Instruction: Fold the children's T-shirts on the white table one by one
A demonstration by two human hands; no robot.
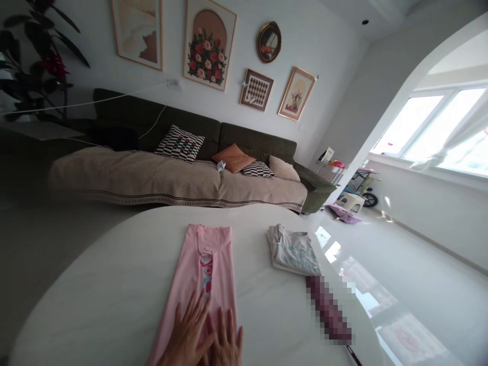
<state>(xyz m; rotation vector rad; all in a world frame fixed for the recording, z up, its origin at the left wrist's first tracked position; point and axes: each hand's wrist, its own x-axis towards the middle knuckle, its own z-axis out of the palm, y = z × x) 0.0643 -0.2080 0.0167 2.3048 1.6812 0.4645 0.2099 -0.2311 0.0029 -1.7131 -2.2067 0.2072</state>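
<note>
A pink garment (pixel 222 254) lies lengthwise on the round white table (pixel 107 284), its sides folded in toward the middle. Between the folds shows a strip of red and blue print. My left hand (pixel 188 328) rests flat on the garment near its lower part, fingers spread. Beside it my right hand (pixel 227 338) also lies flat on the pink cloth, fingers stretched out, the two hands touching or overlapping at the thumbs. The garment's lower end is partly hidden by my hands and the frame's edge.
A folded pale shirt (pixel 293 251) lies on the table's right side. Below it is a blurred-out dark red item (pixel 328 310), with a thin dark stick (pixel 354 355) near the edge. Beyond the table stands a long sofa (pixel 152 178) with cushions.
</note>
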